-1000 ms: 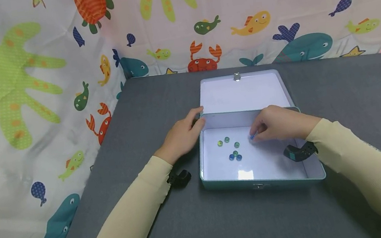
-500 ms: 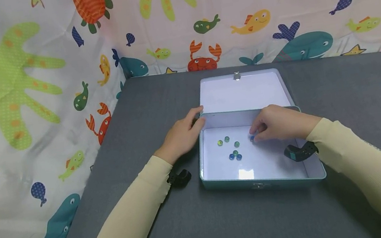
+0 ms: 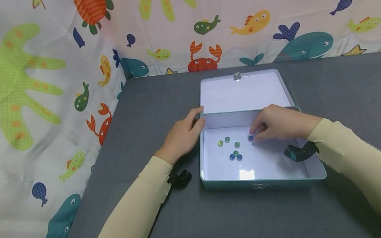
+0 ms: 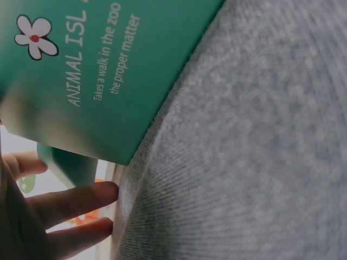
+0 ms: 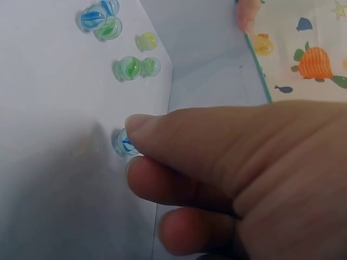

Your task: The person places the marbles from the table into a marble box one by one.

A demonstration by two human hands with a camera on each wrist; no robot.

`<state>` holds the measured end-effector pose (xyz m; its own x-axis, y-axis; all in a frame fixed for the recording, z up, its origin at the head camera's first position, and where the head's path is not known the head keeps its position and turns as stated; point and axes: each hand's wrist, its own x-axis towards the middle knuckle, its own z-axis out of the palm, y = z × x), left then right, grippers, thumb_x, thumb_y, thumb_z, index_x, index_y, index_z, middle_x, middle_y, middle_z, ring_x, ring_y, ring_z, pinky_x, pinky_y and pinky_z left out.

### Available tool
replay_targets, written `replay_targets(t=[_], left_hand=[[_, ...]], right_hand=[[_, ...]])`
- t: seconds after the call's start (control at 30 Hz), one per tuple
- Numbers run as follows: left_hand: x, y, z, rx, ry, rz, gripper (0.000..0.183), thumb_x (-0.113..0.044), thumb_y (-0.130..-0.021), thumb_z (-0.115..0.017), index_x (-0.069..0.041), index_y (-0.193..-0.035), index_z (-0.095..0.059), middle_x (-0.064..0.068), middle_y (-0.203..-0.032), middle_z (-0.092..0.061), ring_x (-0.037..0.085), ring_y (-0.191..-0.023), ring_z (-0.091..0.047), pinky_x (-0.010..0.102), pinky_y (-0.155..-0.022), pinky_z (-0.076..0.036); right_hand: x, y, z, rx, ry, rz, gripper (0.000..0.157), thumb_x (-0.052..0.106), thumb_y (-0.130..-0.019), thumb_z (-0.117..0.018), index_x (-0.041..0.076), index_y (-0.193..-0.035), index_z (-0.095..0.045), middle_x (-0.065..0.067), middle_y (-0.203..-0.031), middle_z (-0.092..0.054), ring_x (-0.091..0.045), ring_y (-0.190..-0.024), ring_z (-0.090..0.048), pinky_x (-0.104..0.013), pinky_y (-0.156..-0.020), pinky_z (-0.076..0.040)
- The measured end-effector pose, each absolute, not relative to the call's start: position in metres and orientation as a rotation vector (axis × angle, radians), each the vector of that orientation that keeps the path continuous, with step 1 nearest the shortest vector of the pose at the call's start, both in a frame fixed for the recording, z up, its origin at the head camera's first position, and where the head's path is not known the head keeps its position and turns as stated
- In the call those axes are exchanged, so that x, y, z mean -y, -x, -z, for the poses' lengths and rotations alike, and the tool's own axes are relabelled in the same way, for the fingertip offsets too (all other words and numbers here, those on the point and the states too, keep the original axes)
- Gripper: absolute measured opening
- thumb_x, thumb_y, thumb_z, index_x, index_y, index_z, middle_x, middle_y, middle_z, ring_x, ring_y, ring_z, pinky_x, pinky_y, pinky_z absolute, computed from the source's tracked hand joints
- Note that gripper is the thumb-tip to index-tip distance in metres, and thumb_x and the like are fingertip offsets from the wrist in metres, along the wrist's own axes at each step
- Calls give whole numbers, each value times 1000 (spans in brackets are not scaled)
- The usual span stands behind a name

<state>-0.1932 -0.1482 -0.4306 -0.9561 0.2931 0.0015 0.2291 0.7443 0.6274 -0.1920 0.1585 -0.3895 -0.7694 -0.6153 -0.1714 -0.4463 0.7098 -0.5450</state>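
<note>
Your left hand (image 3: pixel 180 138) lay with its fingers spread and nearly straight, touching the box (image 3: pixel 273 160) at its back left corner and gripping nothing. Your right hand (image 3: pixel 282 122) was curled inside it, thumb and forefinger lightly pinching a blue marble (image 5: pixel 124 143) down by the floor. Nearest you in there sat three bunched marbles (image 3: pixel 236 153), two blue and one green. Beyond them lay two green marbles (image 3: pixel 237 144) and a yellowish marble (image 3: pixel 220 143), then the folded-back lid (image 3: pixel 243 93) and a sea-animal cloth (image 3: pixel 168 36).
</note>
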Motion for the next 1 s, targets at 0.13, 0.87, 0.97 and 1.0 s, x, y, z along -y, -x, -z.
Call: replay_targets(t=[0.13, 0.87, 0.97, 1.0], left_hand=[[148, 194, 431, -2845, -430, -1000, 58, -58, -108, -36, -35, -161, -41, 5, -148, -63, 21, -114, -65, 52, -96, -53], [147, 192, 430, -2829, -411, -1003, 58, -59, -108, -36, -37, -161, -40, 4, -152, -60, 22, -126, -63, 54, -105, -50], [147, 192, 430, -2831, -408, -1003, 57, -59, -108, -36, -37, -161, -40, 3, -151, -60, 22, -125, -63, 55, -105, -50], [147, 191, 430, -2831, -406, -1005, 57, -58, -108, -37, -37, -161, -41, 3, -151, -61, 22, -125, -63, 55, -105, -50]], right_hand=[[-159, 191, 388, -2579, 831, 706, 16, 11, -86, -86, 5, -100, -83, 6, -73, -66, -13, -71, -55, -27, -62, -46], [-163, 190, 382, -2563, 742, 827, 15, 16, -88, -84, 9, -102, -83, 4, -77, -70, -16, -74, -58, -28, -63, -47], [-164, 190, 383, -2556, 727, 863, 16, 17, -89, -84, 9, -103, -83, 4, -76, -69, -17, -74, -57, -28, -61, -46], [-164, 190, 384, -2554, 726, 877, 16, 17, -89, -84, 9, -103, -83, 4, -76, -68, -17, -73, -57, -28, -61, -45]])
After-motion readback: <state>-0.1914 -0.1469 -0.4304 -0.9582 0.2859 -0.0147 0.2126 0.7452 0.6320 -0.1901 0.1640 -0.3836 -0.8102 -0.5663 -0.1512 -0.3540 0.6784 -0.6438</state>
